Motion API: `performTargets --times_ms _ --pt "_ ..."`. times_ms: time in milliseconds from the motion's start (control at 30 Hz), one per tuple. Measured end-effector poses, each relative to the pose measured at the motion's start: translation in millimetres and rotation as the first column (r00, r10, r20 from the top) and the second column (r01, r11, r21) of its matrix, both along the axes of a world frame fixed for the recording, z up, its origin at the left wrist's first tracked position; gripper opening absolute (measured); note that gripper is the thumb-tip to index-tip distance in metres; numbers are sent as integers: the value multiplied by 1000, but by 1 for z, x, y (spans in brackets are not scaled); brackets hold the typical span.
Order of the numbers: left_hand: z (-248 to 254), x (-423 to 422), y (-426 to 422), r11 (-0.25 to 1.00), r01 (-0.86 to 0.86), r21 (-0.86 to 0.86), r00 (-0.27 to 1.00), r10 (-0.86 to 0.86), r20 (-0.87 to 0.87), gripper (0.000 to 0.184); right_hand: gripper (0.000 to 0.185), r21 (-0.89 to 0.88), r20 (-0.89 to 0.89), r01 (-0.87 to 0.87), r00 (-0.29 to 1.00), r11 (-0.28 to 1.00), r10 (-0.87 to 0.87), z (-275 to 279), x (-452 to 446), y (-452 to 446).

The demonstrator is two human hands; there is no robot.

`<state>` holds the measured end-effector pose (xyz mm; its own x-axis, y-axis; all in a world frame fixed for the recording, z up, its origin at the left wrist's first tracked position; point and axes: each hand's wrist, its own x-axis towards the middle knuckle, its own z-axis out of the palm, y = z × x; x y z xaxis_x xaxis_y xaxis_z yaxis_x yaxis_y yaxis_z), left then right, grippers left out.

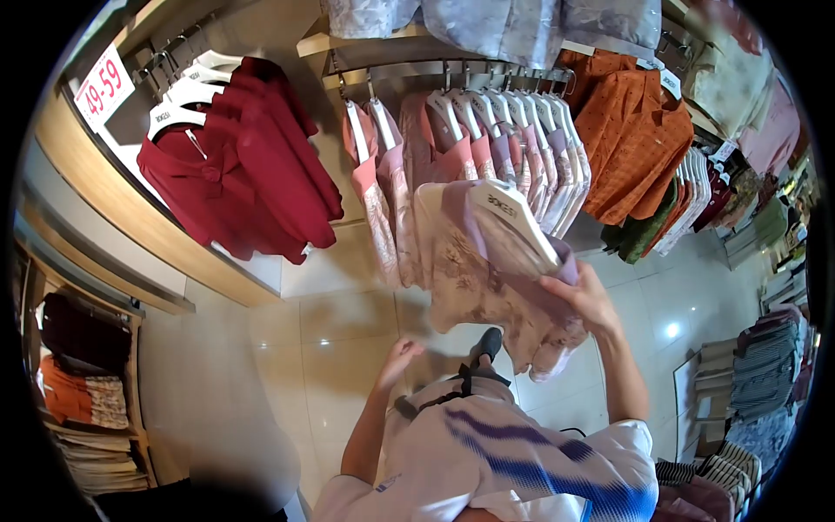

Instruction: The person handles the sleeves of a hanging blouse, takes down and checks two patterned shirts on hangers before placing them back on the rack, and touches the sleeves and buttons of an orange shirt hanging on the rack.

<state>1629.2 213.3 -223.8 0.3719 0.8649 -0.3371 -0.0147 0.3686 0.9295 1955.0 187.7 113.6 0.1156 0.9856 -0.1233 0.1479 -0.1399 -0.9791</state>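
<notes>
My right hand (588, 300) is closed on the shoulder of a pale pink floral blouse (474, 287) with a mauve collar. The blouse is on a white hanger (513, 217) with dark lettering and is tilted, held out in front of the rack. My left hand (401, 358) hovers low over the floor with its fingers curled and nothing visible in them. Just beyond the held blouse, similar pink and mauve blouses (383, 200) hang in a row from a metal rail (400, 71); the held one covers part of them.
Dark red blouses (235, 165) hang at left beside a price sign (104, 87). Orange shirts (628, 130) hang at right. Folded clothes fill shelves (135, 391) at lower left. More garments (765, 374) stand along the right side. Shiny tiles (330, 348) cover the floor.
</notes>
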Motion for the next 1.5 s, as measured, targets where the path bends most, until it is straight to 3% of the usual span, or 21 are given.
performTargets --times_ms 200,300,400,533,767,867,1000,1100,1267,1333,1400,1467,1500 --pt "-11 -38 -24 986 -57 -157 992 38 -123 21 38 34 75 -12 997 999 10 -32 -11 57" --pt "-11 -50 -39 985 -109 -133 992 100 -75 21 32 73 107 -67 993 995 59 -50 -21 101" --pt "-17 -57 -48 975 -169 -146 984 158 -84 22 27 95 67 -102 993 990 96 -68 -33 149" --pt "-9 -56 -55 966 -228 -123 971 217 -99 24 24 155 -104 -21 994 988 38 -55 -55 194" --pt "-20 -63 -70 940 -308 -147 951 300 -74 25 36 197 63 65 995 978 -79 -70 -64 296" --pt "-28 -67 -75 936 -314 -156 949 310 -55 26 32 158 135 110 982 981 -132 -45 -80 297" --pt "-32 -70 -76 931 -338 -136 940 341 0 25 29 168 137 157 974 973 -181 -53 -88 322" --pt "-26 -71 -76 919 -365 -151 931 365 -31 25 28 229 -26 161 987 960 -159 -79 -89 336" --pt "-27 -70 -77 903 -384 -192 923 380 -60 27 26 150 93 162 980 975 -177 -83 -90 320" --pt "-23 -69 -77 911 -368 -184 930 364 -60 30 27 161 -25 112 994 980 -110 -95 -87 320" --pt "-31 -70 -75 926 -345 -153 938 347 -17 29 30 172 -23 96 995 980 -93 -115 -81 337" --pt "-32 -68 -75 937 -327 -123 943 333 29 29 32 141 99 61 992 988 -76 -125 -78 346" --pt "-27 -67 -71 941 -319 -115 946 323 19 27 36 116 10 14 1000 993 -15 -119 -77 339"
